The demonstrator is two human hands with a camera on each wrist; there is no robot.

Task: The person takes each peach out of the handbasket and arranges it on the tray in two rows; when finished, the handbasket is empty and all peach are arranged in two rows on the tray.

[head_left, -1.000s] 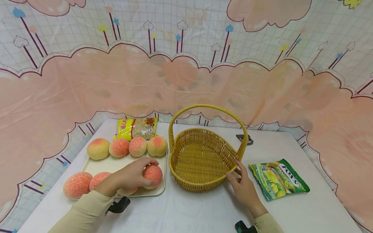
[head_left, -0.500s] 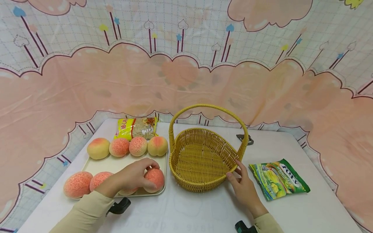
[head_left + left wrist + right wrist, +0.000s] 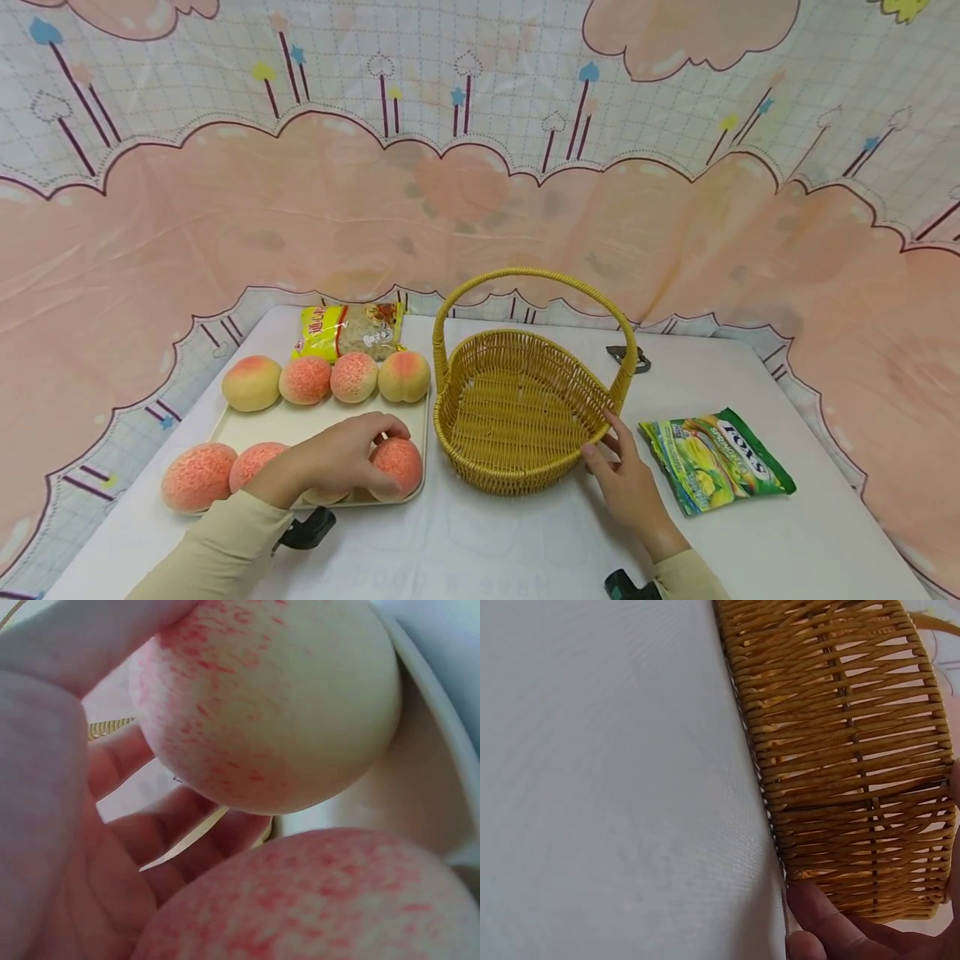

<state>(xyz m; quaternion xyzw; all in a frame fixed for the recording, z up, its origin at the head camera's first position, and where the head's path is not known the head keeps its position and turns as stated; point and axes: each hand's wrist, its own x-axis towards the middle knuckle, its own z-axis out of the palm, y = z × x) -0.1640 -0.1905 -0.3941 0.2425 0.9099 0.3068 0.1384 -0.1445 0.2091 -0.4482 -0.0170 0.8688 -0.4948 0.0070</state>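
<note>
My left hand (image 3: 341,457) reaches over the cream tray (image 3: 300,425) and holds a speckled red-and-cream peach (image 3: 399,468) at its front right corner. In the left wrist view, the thumb lies against this peach (image 3: 277,705) and the fingers pass behind it. Another peach (image 3: 322,900) sits just below it, partly hidden by the left hand in the head view. My right hand (image 3: 628,487) holds the near right side of the yellow wicker basket (image 3: 510,482), thumb and a finger at its rim. In the right wrist view, curled fingertips (image 3: 817,907) meet the basket's base.
Several peaches (image 3: 303,381) line the tray's back edge, and more peaches (image 3: 198,477) lie along its front left. A yellow pasta bag (image 3: 348,331) is behind the tray. Right of the basket are a green candy bag (image 3: 717,461) and a small dark clip-like object (image 3: 630,359).
The peach in my left hand has shifted slightly toward the front right, and the fingers have slid back a little over its top. The right hand and basket stay in place.
</note>
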